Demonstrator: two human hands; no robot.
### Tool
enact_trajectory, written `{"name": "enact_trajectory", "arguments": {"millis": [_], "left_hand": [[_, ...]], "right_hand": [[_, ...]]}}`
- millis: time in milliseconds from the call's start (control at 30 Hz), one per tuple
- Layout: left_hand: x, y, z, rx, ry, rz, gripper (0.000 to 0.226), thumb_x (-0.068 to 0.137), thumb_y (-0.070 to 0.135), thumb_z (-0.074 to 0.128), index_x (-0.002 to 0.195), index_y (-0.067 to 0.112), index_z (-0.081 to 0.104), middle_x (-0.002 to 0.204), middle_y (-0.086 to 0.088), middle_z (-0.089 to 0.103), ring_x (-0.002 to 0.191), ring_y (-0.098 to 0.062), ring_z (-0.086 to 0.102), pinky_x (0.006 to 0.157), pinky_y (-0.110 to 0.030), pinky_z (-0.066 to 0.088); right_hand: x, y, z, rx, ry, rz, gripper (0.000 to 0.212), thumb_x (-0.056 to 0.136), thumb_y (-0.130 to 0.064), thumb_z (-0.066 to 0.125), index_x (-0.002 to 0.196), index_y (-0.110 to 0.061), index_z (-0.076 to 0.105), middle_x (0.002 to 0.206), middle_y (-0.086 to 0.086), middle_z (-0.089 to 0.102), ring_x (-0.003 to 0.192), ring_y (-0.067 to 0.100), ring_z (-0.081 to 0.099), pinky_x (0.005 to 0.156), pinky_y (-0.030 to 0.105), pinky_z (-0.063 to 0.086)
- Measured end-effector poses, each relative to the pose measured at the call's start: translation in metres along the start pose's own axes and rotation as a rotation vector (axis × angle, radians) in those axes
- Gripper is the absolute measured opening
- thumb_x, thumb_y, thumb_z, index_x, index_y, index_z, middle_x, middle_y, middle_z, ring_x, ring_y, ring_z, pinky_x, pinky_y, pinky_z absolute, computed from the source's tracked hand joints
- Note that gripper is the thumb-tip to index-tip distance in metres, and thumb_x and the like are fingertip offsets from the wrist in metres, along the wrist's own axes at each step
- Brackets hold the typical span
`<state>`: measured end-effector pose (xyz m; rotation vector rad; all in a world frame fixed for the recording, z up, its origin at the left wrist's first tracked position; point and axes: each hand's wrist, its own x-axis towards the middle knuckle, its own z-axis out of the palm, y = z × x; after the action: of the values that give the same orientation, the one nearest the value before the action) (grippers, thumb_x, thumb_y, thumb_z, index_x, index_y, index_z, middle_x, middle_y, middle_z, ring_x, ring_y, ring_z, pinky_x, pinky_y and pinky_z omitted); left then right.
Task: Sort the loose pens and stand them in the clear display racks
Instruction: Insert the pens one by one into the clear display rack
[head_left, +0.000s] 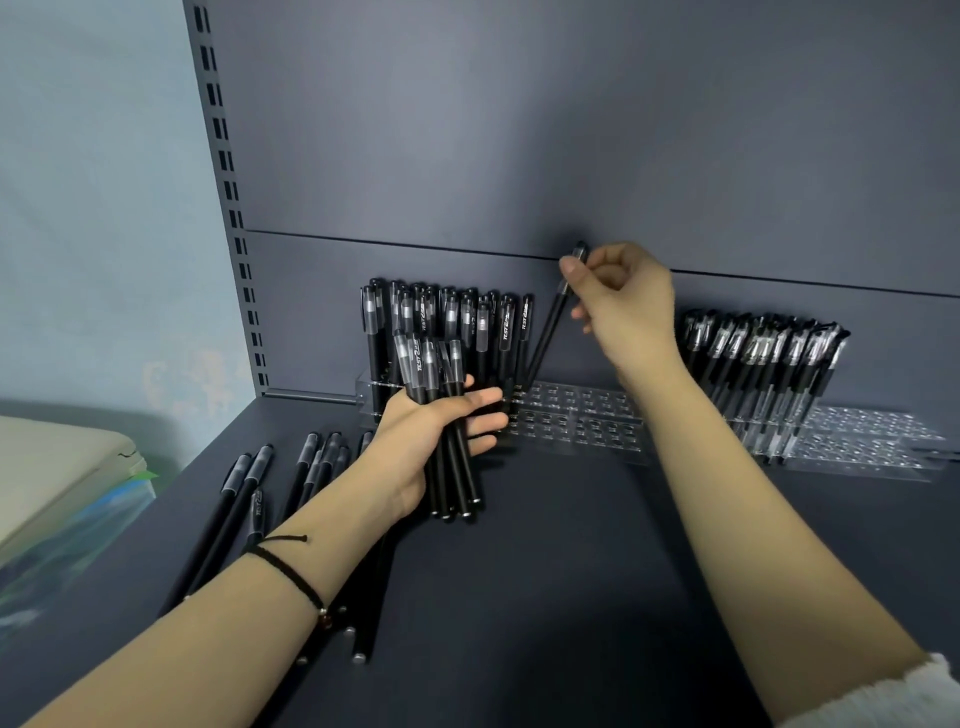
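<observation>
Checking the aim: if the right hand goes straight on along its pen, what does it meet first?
Likely the left clear rack, at a hole just right of the standing pens; the pen in the right hand seems nearly there, depth unclear.

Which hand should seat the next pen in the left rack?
Right. The right hand pinches a single pen, tilted, with its lower end at the clear rack next to free holes. The left hand is full, gripping a bundle of pens.
</observation>
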<state>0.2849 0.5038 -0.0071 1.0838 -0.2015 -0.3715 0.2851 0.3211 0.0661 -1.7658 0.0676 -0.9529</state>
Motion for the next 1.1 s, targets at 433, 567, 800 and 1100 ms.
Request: {"name": "enact_trajectory", "arguments": {"millis": [433, 567, 800, 1100], "left_hand": [[0.0, -0.003, 0.003, 0.084, -0.042, 0.018, 0.019, 0.089, 0.001, 0.064, 0.107, 0.006, 0.061, 0.095, -0.009, 0.076, 0.075, -0.019, 0.074, 0.067, -0.029, 0.061], [0.0, -0.003, 0.002, 0.105, -0.048, 0.028, 0.014, 0.091, 0.001, 0.061, 0.105, 0.002, 0.064, 0.099, -0.007, 0.076, 0.078, -0.019, 0.075, 0.069, -0.029, 0.061], [-0.001, -0.002, 0.001, 0.101, -0.054, 0.014, 0.017, 0.09, 0.001, 0.062, 0.107, -0.002, 0.064, 0.097, -0.006, 0.076, 0.079, -0.019, 0.075, 0.067, -0.028, 0.061], [-0.001, -0.003, 0.001, 0.125, -0.069, 0.011, 0.02, 0.089, 0.002, 0.063, 0.109, -0.001, 0.065, 0.096, -0.007, 0.076, 0.079, -0.019, 0.075, 0.065, -0.027, 0.06]], "right_hand": [[-0.008, 0.009, 0.01, -0.188, 0.083, -0.162, 0.025, 0.087, -0.028, 0.07, 0.076, -0.031, 0.048, 0.066, -0.008, 0.058, 0.056, 0.011, 0.058, 0.057, 0.019, 0.043], [-0.007, 0.005, 0.009, -0.254, 0.046, -0.182, 0.02, 0.085, -0.03, 0.072, 0.082, -0.022, 0.054, 0.067, -0.012, 0.057, 0.062, 0.004, 0.053, 0.057, 0.014, 0.041], [-0.004, 0.003, 0.004, -0.279, 0.015, -0.184, 0.019, 0.084, -0.028, 0.073, 0.081, -0.02, 0.056, 0.065, -0.013, 0.055, 0.059, 0.0, 0.051, 0.059, 0.015, 0.041], [-0.01, 0.024, 0.013, -0.439, -0.127, -0.162, 0.02, 0.084, -0.034, 0.073, 0.086, -0.02, 0.058, 0.074, -0.009, 0.061, 0.072, 0.012, 0.058, 0.068, 0.029, 0.048]]}}
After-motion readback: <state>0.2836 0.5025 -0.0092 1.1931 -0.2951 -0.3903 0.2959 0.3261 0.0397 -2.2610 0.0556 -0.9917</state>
